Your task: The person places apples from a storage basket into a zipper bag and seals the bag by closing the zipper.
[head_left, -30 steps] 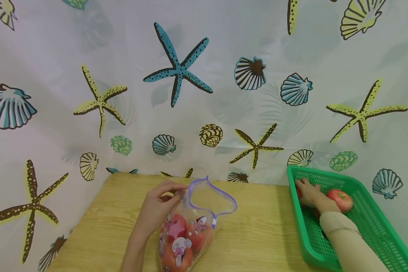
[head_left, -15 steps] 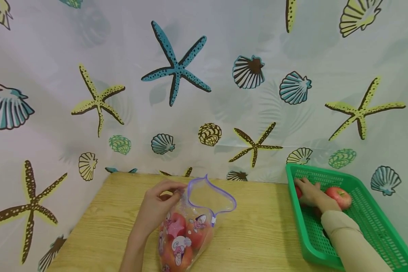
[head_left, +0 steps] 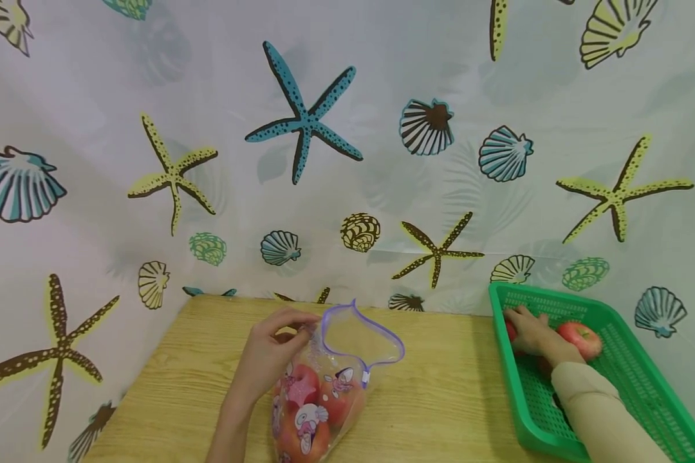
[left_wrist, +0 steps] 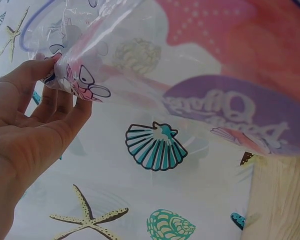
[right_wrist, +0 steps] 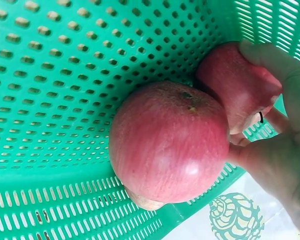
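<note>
My left hand (head_left: 269, 350) pinches the upper left edge of a clear zip bag (head_left: 343, 381) with a purple zip edge and cartoon prints. Its mouth gapes, and several red apples (head_left: 303, 382) fill the lower part. In the left wrist view, thumb and fingers (left_wrist: 40, 70) hold the bag's film (left_wrist: 90, 80). Inside the green basket (head_left: 518, 411), my right hand (head_left: 529, 331) grips a red apple (right_wrist: 235, 82) against the left wall, thumb on one side and fingers on the other. Another red apple (right_wrist: 170, 145) lies right beside it, with a paler round edge showing beneath.
A wooden table (head_left: 434, 399) bears the bag at centre and the basket at right. The basket's perforated walls (right_wrist: 80, 65) rise around the right hand. A white curtain (head_left: 347, 180) printed with starfish and shells hangs behind and at both sides of the table.
The view shifts slightly with the head. Both hands, the bag and the apples keep almost the same places.
</note>
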A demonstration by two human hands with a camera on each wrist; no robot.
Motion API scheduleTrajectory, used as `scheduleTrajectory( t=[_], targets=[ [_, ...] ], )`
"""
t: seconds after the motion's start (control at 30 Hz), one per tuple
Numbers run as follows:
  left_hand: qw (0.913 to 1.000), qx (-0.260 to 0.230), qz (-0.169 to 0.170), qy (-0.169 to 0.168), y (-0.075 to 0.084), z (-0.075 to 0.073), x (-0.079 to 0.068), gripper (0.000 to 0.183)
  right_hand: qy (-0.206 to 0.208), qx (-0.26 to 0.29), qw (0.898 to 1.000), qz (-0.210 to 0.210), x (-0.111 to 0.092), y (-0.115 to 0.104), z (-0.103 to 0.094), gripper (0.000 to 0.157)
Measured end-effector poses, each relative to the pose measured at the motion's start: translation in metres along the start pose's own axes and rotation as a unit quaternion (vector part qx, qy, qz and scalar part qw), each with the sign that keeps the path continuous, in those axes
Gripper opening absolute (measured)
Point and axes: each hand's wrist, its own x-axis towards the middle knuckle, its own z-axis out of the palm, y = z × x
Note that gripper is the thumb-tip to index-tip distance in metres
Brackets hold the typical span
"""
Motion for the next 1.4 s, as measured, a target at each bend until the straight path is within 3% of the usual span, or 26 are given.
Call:
scheduleTrajectory(
  t=[0.3,0.53,0.77,1.03,1.4],
  targets=[
    [1.0,0.004,-0.005,0.0,0.0,0.002,-0.002,0.023,-0.005,-0.008,1.0,-0.012,-0.005,-0.001,-0.01,0.07],
    [1.0,0.003,-0.006,-0.004,0.002,0.002,-0.001,0.022,-0.013,0.007,1.0,0.013,-0.007,-0.007,-0.033,0.059],
    [0.9999,0.004,-0.012,-0.006,0.001,0.001,0.0,0.022,0.006,0.032,0.999,0.024,-0.015,-0.011,-0.052,0.056],
    [0.9998,0.008,-0.019,-0.008,0.001,0.001,-0.001,0.021,0.055,0.0,0.998,-0.026,-0.014,-0.023,-0.066,0.054],
    [0.9995,0.013,-0.026,-0.007,0.002,0.003,-0.001,0.023,0.122,-0.019,0.988,-0.093,-0.006,-0.076,-0.096,0.05]
  ],
)
